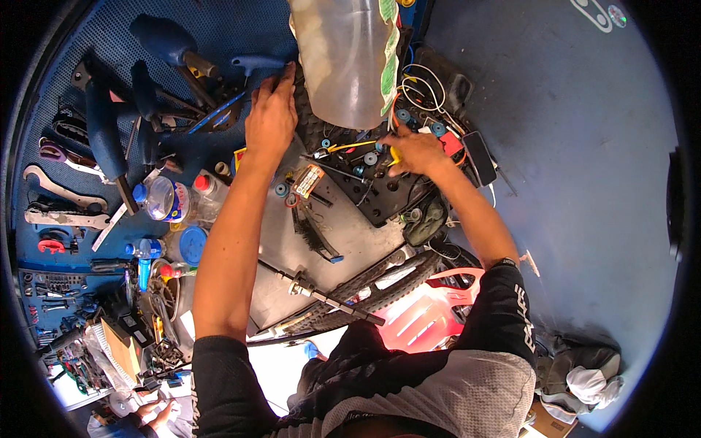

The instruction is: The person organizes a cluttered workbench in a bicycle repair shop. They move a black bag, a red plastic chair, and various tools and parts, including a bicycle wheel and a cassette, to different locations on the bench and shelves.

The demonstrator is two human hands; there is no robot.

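Observation:
My left hand (272,113) is raised against the blue perforated tool board, fingers stretched out, with nothing visible in it. Its fingertips are beside the blue-handled tool (259,63) hanging there. Over the cluttered black tray (376,208), my right hand (420,153) has its thumb and fingers around a small yellow object (395,155), whose kind I cannot make out. A thin yellow rod (352,147) lies just left of that hand among small blue and grey round parts. Above both hands hangs a large translucent plastic container (347,66), partly hiding the tray's far end.
Large blue-handled tools (106,131) hang at the left, above plastic bottles (164,197). A brush (314,233) and a small box (307,180) lie on the metal bench (281,241). Nearer are bicycle tyres (394,292) and a red chair (431,314). Another person's hands (157,416) show at lower left.

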